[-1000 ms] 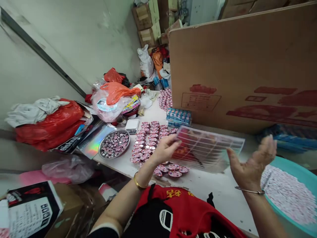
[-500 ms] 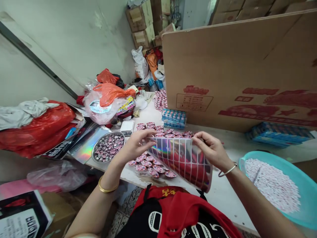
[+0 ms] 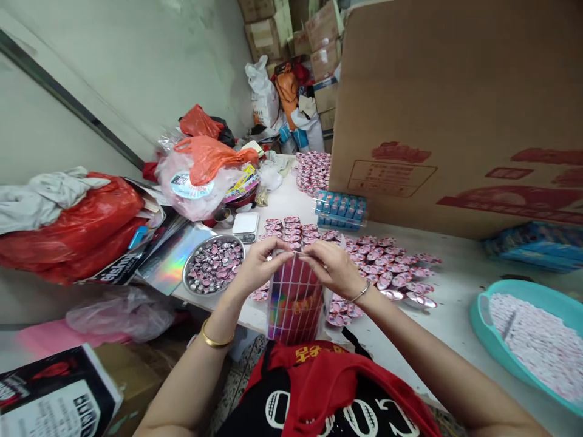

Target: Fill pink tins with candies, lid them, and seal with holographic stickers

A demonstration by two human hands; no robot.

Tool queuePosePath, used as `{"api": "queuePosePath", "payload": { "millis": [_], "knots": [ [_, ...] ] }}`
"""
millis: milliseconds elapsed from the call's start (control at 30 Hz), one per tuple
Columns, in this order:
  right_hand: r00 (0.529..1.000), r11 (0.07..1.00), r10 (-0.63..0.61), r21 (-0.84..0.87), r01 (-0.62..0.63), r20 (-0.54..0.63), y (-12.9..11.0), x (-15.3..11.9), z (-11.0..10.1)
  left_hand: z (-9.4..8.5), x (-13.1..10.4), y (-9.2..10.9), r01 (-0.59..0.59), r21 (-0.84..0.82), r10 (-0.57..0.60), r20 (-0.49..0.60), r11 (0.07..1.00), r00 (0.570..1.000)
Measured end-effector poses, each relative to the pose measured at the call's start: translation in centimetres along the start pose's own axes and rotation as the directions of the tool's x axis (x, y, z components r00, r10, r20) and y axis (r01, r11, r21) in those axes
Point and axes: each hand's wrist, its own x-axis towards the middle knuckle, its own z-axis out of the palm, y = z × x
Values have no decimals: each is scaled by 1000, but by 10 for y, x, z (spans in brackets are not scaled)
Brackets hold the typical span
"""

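A shiny holographic sheet (image 3: pixel 295 301) with a white grid hangs in front of my apron, looking like a sheet of stickers. My left hand (image 3: pixel 265 264) pinches its upper edge between thumb and fingers. Close beside it, my right hand (image 3: pixel 333 266) is closed at the same edge, the fingertips of both hands nearly meeting. Whether a single label is between my right fingertips is too small to tell. Behind and around the sheet, many small pink-and-silver pieces (image 3: pixel 385 280) lie in rows on the white table (image 3: pixel 449 303).
At left stands a metal bowl (image 3: pixel 186 270) of small round pieces, near a white scale (image 3: pixel 246 223). A turquoise basin (image 3: pixel 478 318) of small whitish pieces is at right. Blue packs (image 3: pixel 340 209) sit before a large cardboard sheet (image 3: pixel 410 91). Plastic bags (image 3: pixel 195 188) crowd the left.
My right hand has moved left from the sheet's far corner to beside my left hand. The sheet now hangs more upright, and the view has shifted.
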Motion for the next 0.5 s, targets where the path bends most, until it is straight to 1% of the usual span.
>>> {"api": "queuePosePath", "payload": {
  "millis": [67,133,167,233,300,333,400,433,467,500],
  "knots": [
    [1000,999,13,33,-14,15,3,6,11,-10,-2,-12,97,-79,-100,-36,992,994],
    [999,996,33,80,-36,41,10,10,20,-19,-2,-29,217,-207,-235,-68,954,970],
    [997,993,48,105,-53,56,15,12,24,-22,-2,-39,274,-283,-309,-84,919,947],
    [993,986,74,145,-87,94,27,14,33,-28,-1,-62,369,-431,-442,-80,823,893],
    [985,981,101,151,-122,139,44,15,42,-33,3,-90,421,-528,-530,-67,738,845],
    [978,979,124,141,-148,167,53,16,47,-36,5,-104,438,-549,-558,-63,712,827],
    [953,969,195,106,-225,233,71,17,58,-40,11,-130,470,-527,-586,-67,708,808],
    [935,960,234,88,-265,265,80,18,64,-41,15,-142,484,-473,-584,-83,736,807],
    [917,951,266,72,-299,296,87,20,71,-41,19,-153,490,-384,-566,-110,783,817],
    [901,943,294,56,-327,319,94,23,78,-40,23,-162,477,-260,-523,-148,839,839]
  ]
}}
